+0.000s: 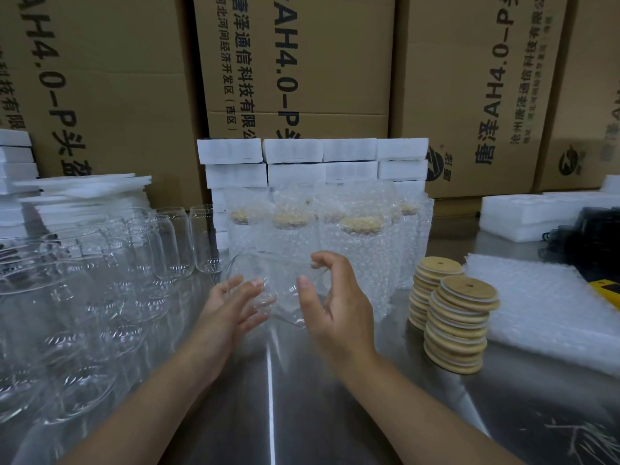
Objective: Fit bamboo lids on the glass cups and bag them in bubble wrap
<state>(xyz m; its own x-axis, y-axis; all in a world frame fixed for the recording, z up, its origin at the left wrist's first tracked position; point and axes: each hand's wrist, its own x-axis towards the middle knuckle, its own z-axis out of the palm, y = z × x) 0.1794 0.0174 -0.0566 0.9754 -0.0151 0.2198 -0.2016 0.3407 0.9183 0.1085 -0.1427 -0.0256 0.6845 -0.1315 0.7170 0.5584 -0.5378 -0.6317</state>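
Note:
A clear glass cup (281, 292) without a lid is tilted on its side just above the steel table (302, 404), between my hands. My left hand (231, 307) touches its left side with fingers nearly straight. My right hand (335, 307) curls its thumb and fingers round the cup's right side. Two stacks of round bamboo lids (459, 327) stand to the right of my right hand. A flat pile of bubble wrap bags (543, 303) lies further right. Several lidded cups in bubble wrap (355, 246) stand upright just behind my hands.
Several bare glass cups (100, 280) crowd the left of the table. White foam blocks (302, 159) are stacked behind the wrapped cups, with more foam sheets at far left. A foam tray (523, 213), a black object (597, 236) and a yellow item (607, 286) sit at right. Cardboard boxes (302, 62) wall the back.

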